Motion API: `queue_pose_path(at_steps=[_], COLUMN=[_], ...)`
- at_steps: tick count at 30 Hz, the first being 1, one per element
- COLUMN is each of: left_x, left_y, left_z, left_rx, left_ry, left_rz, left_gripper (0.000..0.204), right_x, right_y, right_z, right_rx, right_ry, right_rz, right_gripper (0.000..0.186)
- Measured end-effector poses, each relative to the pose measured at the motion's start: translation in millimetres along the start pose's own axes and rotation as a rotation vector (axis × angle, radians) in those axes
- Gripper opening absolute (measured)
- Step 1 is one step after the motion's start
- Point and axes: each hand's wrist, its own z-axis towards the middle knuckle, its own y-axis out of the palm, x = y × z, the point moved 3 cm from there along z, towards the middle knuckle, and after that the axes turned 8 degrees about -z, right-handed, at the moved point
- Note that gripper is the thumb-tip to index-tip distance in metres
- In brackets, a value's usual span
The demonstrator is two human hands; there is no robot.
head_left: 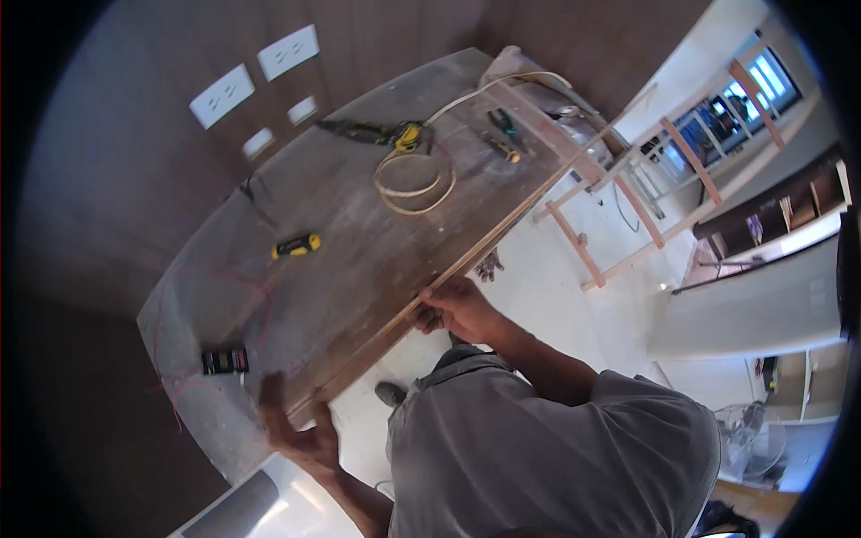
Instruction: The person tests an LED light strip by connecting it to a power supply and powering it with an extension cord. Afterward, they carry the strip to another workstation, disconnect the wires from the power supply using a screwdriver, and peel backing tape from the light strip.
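Observation:
A long, thin, light-brown edging strip (507,224) runs along the near edge of the brown tabletop (359,260). My right hand (459,309) is closed on it about midway along that edge, thumb and fingers pinching it. At the table's near left end, my left hand (300,435) has its thumb and fingers apart, slightly blurred. It is close to the edge, and I cannot tell whether it touches the strip. A loose loop of similar thin strip (414,186) lies on the tabletop. A black-and-yellow tool handle (296,246) and a small black box (224,361) rest left of it.
Toward the back lie a black-and-yellow tool (405,136), green-handled pliers (508,124) and a yellow-ended tool (500,148). Thin red string (266,309) trails at the left. A wooden ladder-like frame (664,224) stands right; a fan (752,439) is lower right. White sockets (222,96) sit on the wall.

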Motion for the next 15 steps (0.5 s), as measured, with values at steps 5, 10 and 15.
queue_pose_path(at_steps=[5,10,15], left_x=[26.3,26.9,32.3], left_y=[77.8,110.2,110.1], left_z=[10.1,11.7,12.1], left_rx=[-0.409,-0.577,-0.597], left_ry=[-0.011,-0.033,-0.007], left_rz=[-0.093,-0.036,-0.049], left_gripper=[0.045,0.029,0.018], right_x=[1.0,-5.8,-25.8], right_y=[-1.1,-11.9,-47.6], right_z=[-7.8,-13.2,-16.5], right_rx=[-0.009,0.008,0.09], right_ry=[0.016,0.029,-0.033], right_rz=[-0.084,-0.099,-0.024], right_gripper=[0.026,0.028,0.033])
